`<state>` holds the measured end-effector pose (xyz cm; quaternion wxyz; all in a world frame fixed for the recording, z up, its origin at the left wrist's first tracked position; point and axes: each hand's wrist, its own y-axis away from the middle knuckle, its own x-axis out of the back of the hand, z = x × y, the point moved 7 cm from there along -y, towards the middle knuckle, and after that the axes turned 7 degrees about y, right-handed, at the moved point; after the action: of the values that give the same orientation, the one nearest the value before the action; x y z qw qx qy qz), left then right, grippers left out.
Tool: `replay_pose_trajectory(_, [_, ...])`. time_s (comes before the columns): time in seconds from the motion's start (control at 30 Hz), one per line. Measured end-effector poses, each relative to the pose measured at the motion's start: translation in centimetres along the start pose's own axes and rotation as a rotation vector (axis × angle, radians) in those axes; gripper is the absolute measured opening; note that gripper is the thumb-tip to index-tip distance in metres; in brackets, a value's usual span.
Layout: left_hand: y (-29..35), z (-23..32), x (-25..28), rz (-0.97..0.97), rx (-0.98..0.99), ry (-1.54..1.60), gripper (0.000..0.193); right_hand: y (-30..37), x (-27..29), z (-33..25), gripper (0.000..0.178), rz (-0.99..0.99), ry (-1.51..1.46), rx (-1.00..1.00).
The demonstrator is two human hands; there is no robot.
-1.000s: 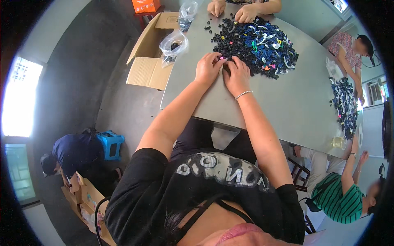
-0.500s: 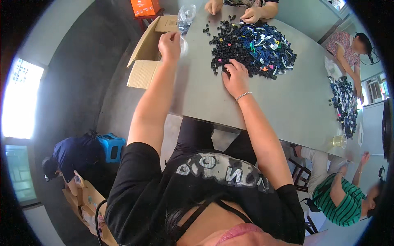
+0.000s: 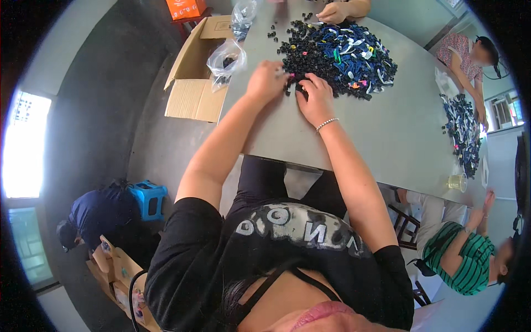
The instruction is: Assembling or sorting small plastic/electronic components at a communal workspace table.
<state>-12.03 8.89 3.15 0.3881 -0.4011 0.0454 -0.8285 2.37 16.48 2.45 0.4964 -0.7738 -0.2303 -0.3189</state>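
Observation:
Many small black plastic pieces (image 3: pixel 296 51) form the near left part of a heap on the table. Among them, at the heap's left edge, my left hand (image 3: pixel 266 83) reaches in; its fingertips are smeared by motion, so what they hold cannot be made out. Just to its right, my right hand (image 3: pixel 317 100) rests at the near edge of the heap. Its fingers are curved and apart from the thumb, with black pieces in the gap. Blue and white pieces (image 3: pixel 354 58) make up the heap's right side, with a few pink, green and yellow ones mixed in.
Left of the grey table (image 3: pixel 381 133) stands an open cardboard box (image 3: pixel 193 99) with a clear plastic bag (image 3: pixel 228 58) at its edge. Across the heap a co-worker's hand (image 3: pixel 334 12) works. A second heap (image 3: pixel 464 133) and a cup (image 3: pixel 457 182) are at the right.
My left hand has come from above the cardboard box rightward to the heap's edge. The clear bag at the box now shows fully. My right hand has barely moved.

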Motion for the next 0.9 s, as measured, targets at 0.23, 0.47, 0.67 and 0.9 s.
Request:
replay_pose_trajectory(0.23, [2.8,1.8,-1.4,0.059,0.009,0.017,0.024,0.0,0.2,-0.3,0.036,-0.014,0.021,0.003])
replay_pose_trajectory(0.47, [3.2,2.2,-1.1,0.017,-0.003,0.139,0.018,0.1,0.6,-1.6,0.043,-0.085,0.071,0.075])
replay_pose_trajectory(0.67, [3.2,2.2,-0.9,0.041,-0.015,0.241,0.015,0.2,0.4,-0.3,0.029,0.025,0.041,0.023])
replay_pose_trajectory(0.9, [2.7,-0.2,0.6,0.233,0.103,0.433,0.015,0.2,0.8,-0.9,0.014,0.05,0.0,0.062])
